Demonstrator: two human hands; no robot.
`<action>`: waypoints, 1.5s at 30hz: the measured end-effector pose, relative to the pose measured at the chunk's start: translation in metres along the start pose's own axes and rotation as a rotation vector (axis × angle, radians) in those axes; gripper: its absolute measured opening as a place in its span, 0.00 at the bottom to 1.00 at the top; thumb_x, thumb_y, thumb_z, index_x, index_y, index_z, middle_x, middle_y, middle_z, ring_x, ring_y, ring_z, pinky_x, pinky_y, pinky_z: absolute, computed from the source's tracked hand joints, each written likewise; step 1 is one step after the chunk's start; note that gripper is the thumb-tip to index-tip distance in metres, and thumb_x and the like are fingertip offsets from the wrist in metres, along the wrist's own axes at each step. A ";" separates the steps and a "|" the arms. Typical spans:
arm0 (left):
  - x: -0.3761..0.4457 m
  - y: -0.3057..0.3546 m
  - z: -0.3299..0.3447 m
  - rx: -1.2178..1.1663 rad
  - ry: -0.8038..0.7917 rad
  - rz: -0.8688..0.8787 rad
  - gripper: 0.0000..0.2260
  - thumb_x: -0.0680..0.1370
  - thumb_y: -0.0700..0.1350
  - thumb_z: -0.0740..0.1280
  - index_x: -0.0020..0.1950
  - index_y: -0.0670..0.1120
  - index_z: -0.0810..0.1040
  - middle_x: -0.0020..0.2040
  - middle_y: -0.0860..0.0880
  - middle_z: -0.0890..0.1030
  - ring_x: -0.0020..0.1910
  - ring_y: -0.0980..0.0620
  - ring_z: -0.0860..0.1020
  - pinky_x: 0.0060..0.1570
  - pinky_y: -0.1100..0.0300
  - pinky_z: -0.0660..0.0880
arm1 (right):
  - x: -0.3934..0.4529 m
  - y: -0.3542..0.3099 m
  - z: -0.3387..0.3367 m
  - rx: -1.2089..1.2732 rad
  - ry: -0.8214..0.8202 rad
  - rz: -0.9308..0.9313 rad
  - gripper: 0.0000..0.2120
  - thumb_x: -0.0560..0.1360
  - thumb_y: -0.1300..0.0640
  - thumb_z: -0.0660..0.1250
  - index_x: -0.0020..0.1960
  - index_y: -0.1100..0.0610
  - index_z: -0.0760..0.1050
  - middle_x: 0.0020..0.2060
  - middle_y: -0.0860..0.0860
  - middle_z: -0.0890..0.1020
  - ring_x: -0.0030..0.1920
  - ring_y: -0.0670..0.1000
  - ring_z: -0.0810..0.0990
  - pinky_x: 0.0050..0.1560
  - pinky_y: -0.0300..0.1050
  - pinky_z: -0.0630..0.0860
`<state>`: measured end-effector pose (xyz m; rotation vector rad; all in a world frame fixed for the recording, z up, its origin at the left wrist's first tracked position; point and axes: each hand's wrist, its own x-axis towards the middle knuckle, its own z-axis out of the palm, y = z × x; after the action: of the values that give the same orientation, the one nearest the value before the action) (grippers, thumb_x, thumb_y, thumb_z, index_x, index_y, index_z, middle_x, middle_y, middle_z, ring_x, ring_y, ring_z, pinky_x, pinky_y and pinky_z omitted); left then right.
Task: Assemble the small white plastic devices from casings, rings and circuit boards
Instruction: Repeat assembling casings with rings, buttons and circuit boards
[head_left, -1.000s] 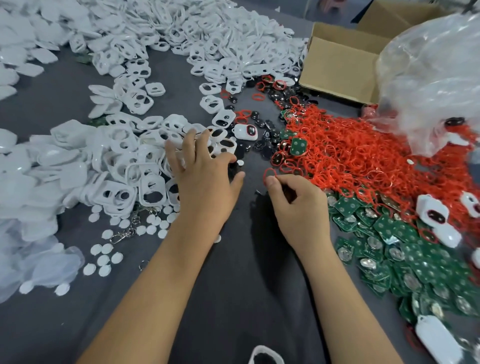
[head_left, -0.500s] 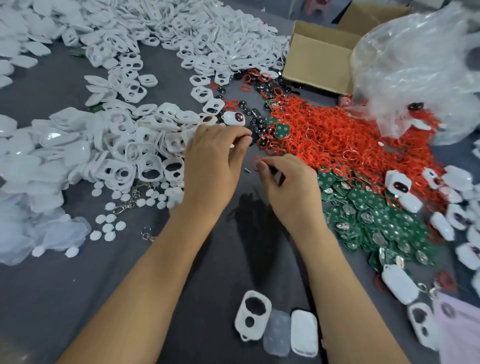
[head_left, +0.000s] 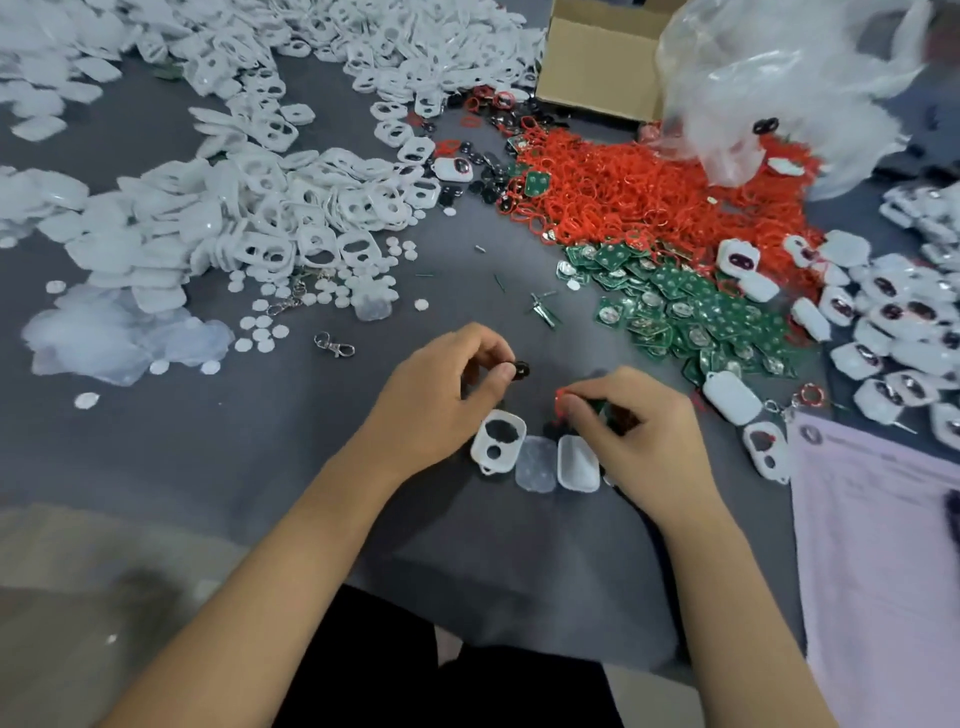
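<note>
Near the counter's (head_left: 260, 467) front edge, the left hand (head_left: 441, 400) pinches a small black disc (head_left: 519, 370). The right hand (head_left: 639, 431) pinches a red ring (head_left: 561, 401) above three white casing parts (head_left: 535, 457) lying side by side.

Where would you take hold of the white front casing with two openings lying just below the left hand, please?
Pinch the white front casing across its long side edges, coming from above. It lies flat on the grey cloth, so its rim is the only raised part. The translucent pad crowds its right edge, so sliding it leftwards first may help.
</note>
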<state>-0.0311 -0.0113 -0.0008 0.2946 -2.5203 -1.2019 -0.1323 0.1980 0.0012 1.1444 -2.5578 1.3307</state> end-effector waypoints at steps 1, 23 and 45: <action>-0.004 0.001 0.000 0.031 -0.031 0.011 0.03 0.82 0.51 0.68 0.53 0.59 0.76 0.45 0.61 0.80 0.45 0.60 0.78 0.45 0.63 0.72 | -0.005 0.000 -0.001 -0.018 0.025 0.002 0.06 0.78 0.57 0.75 0.47 0.45 0.86 0.41 0.42 0.83 0.41 0.46 0.81 0.41 0.47 0.76; -0.020 0.001 0.002 -0.037 0.013 -0.031 0.09 0.83 0.47 0.69 0.63 0.56 0.80 0.50 0.64 0.85 0.48 0.65 0.81 0.46 0.75 0.69 | -0.013 -0.003 0.003 -0.240 0.167 0.217 0.06 0.76 0.48 0.74 0.40 0.44 0.82 0.40 0.44 0.83 0.40 0.45 0.76 0.37 0.44 0.71; -0.019 0.003 -0.001 -0.097 0.038 -0.016 0.08 0.82 0.43 0.70 0.60 0.49 0.84 0.52 0.58 0.87 0.53 0.65 0.83 0.57 0.67 0.76 | -0.004 0.003 0.008 0.092 0.173 0.180 0.09 0.79 0.56 0.69 0.53 0.43 0.83 0.36 0.47 0.80 0.31 0.44 0.72 0.36 0.38 0.69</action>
<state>-0.0130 -0.0038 -0.0025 0.3111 -2.4227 -1.3067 -0.1291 0.1956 -0.0067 0.7853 -2.5473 1.5255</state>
